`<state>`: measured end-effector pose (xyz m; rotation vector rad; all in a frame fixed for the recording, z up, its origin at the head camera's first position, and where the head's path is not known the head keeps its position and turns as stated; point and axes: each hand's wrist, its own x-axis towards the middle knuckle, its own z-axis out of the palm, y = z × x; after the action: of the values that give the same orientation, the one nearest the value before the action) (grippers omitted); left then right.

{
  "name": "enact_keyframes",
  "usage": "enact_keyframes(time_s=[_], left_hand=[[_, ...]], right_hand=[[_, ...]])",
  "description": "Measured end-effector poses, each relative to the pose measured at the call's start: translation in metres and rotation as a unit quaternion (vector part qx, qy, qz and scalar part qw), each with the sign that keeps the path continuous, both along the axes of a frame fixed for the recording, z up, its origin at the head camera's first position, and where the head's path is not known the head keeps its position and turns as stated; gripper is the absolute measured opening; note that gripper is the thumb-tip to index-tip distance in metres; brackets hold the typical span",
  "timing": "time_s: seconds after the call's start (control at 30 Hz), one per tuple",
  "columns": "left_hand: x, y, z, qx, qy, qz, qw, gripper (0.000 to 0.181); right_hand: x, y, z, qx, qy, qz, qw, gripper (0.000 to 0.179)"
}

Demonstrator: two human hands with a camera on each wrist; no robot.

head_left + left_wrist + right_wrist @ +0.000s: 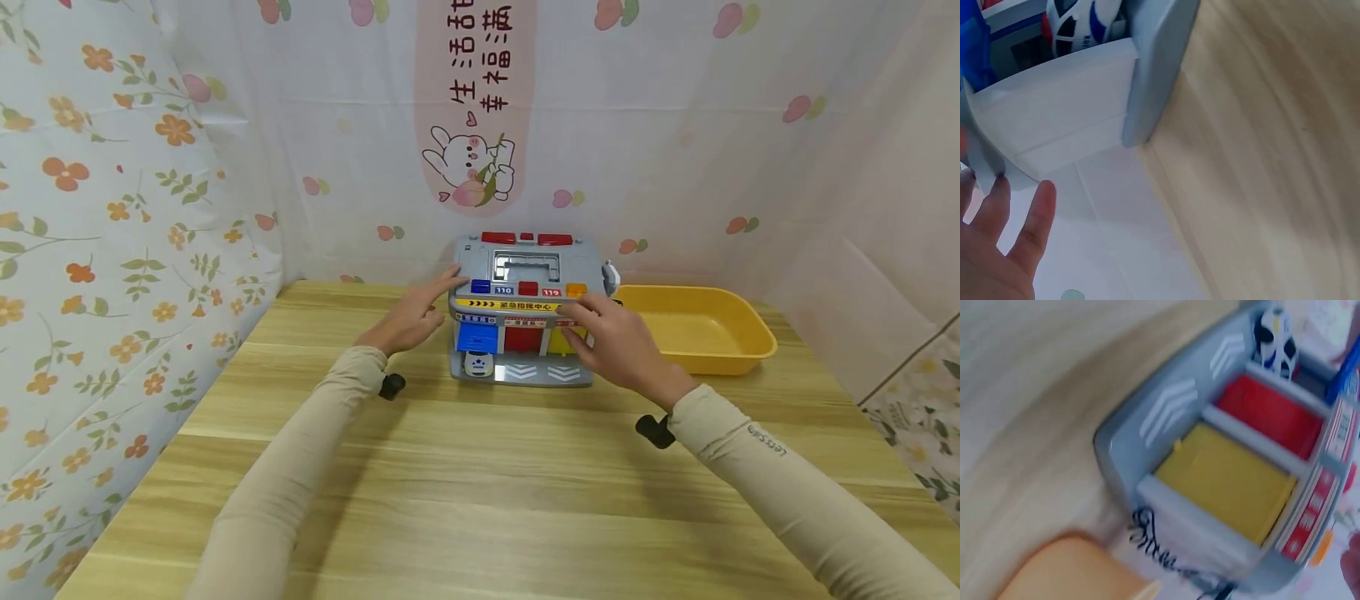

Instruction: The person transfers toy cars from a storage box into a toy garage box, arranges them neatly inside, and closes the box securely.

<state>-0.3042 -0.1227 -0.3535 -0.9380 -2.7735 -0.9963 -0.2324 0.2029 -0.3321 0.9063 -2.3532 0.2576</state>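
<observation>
A grey toy garage [525, 250] stands at the back of the table, with red, blue and orange roof buttons and a recessed handle. Its blue door [477, 337] is raised, and a white toy police car [478, 363] sits in that bay, nose outward. The red door [1272, 415] and yellow door [1225, 481] are down. My left hand [408, 321] is at the garage's left side, fingers extended, with fingertips right at the roof edge. At the front right roof edge is my right hand [618, 346], fingers loosely bent over the yellow strip near the orange button [576, 290], thumb lower down.
To the right of the garage, a yellow plastic tub [701, 321] stands partly behind my right hand. A patterned cloth [337, 142] hangs behind and beside the wooden table [480, 483]. A white part [611, 277] sticks out from the garage's right side.
</observation>
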Motion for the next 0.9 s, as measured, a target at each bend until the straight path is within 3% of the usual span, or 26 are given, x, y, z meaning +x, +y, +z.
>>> enact_keyframes(time_s=[0.2,0.43,0.7,0.9], left_hand=[[0.002,-0.002,-0.013,-0.043,0.019,-0.010,0.9988,0.108],[0.004,0.001,-0.024,-0.025,0.025,-0.010,0.9993,0.146],[0.004,0.008,-0.035,-0.042,0.032,0.002,0.9986,0.151],[0.007,0.009,-0.041,-0.019,0.029,0.018,0.9992,0.154]], right_hand=[[-0.017,0.014,0.006,-0.039,-0.047,-0.061,0.9963,0.044],[-0.028,0.022,-0.001,-0.074,-0.105,-0.108,0.9858,0.070],[-0.031,0.027,0.000,-0.082,-0.201,-0.100,0.9709,0.076],[-0.032,0.027,0.002,-0.079,-0.232,-0.099,0.9644,0.079]])
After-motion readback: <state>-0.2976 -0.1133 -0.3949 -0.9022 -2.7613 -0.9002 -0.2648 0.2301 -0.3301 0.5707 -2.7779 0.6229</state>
